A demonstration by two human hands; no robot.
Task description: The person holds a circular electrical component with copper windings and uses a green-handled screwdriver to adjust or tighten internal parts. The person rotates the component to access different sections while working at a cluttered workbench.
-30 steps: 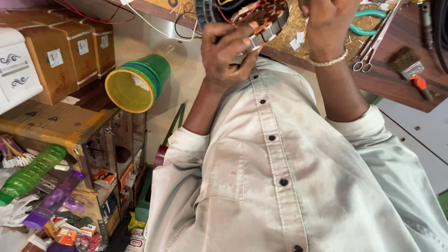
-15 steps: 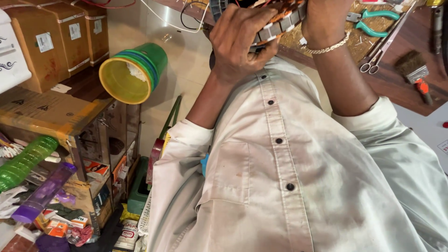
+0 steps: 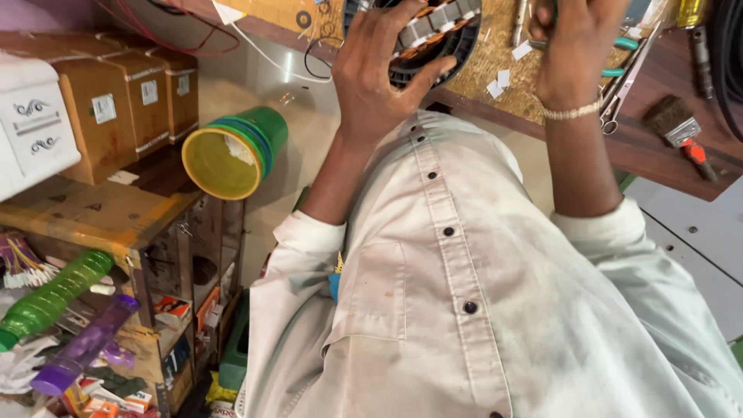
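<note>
Under our left hand [image 3: 387,73], fingers spread over the motor stator [image 3: 433,35], we should steady it; right hand [image 3: 576,42] pinches something unclear.

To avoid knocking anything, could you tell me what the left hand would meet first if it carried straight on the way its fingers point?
The left hand already touches the round, copper-wound motor stator; nothing lies between them.

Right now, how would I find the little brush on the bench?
Start at the brown wooden workbench along the top, and go to its right end, past the scissors. The small paintbrush lies there; only it has dark bristles, a metal band and an orange-red handle.
</note>
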